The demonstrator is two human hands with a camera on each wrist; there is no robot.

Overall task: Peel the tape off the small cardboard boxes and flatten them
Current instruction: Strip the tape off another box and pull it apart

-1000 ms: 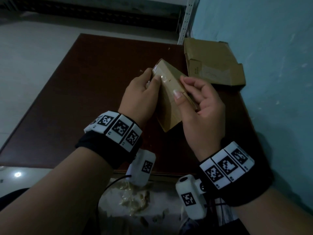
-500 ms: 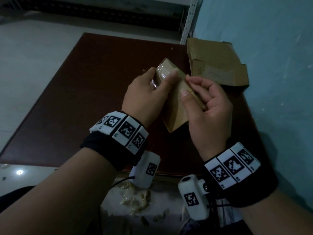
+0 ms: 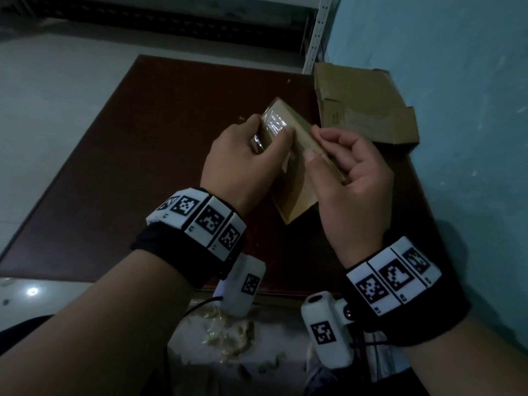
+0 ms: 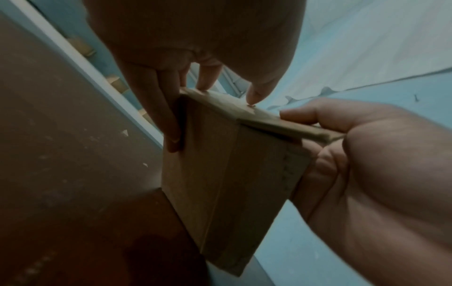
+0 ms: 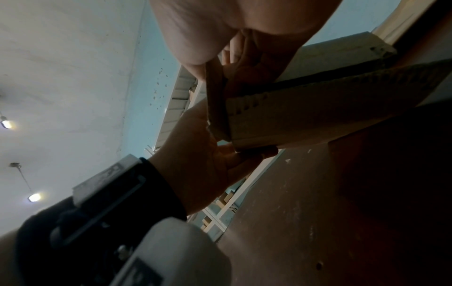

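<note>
A small brown cardboard box point(image 3: 297, 192) point(image 4: 227, 183) point(image 5: 305, 120) is held tilted above the dark brown table point(image 3: 137, 155), between both hands. Shiny clear tape point(image 3: 275, 124) covers its upper end. My left hand point(image 3: 245, 164) point(image 4: 195, 77) grips that taped end, thumb laid across the tape and fingers behind the box. My right hand point(image 3: 348, 178) point(image 4: 354, 154) holds the box's right edge, thumb on the front face and fingers curled round the back. In the left wrist view a flap point(image 4: 281, 123) at the top stands slightly lifted.
A flattened cardboard box point(image 3: 363, 107) lies at the table's far right corner against the blue wall point(image 3: 457, 138). Crumpled bits of peeled tape point(image 3: 228, 335) lie on a light surface below the table's near edge. A white metal rack upright point(image 3: 314, 32) stands behind the table.
My left thumb has slid from the box's left edge onto the taped top end. The box and both hands stay in nearly the same place.
</note>
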